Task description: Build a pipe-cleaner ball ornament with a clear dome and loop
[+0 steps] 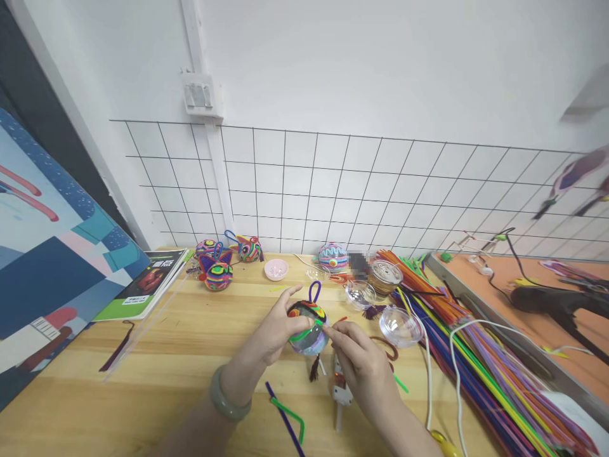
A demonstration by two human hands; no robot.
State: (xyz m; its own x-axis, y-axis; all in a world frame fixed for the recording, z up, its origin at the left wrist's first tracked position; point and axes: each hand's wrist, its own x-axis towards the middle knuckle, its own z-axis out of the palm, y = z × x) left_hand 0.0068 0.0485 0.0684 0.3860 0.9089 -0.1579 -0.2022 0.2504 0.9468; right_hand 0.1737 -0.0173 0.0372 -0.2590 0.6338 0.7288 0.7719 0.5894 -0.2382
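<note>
My left hand is closed around the side of a round ornament ball, its thumb lying across the front. Bright pipe cleaners wrap parts of the ball; other parts look clear and bare. A purple loop rises from its top, and a dark tassel hangs below. At the ball's right side, my right hand pinches what looks like the end of a green pipe cleaner laid across the front. Partly hidden under my right hand, a white glue gun lies on the table.
Finished ornaments sit at the back left, beside a pink dish. Clear plastic half-shells and a pile of colourful pipe cleaners lie to the right, with a white cord. Bent pipe cleaners lie in front.
</note>
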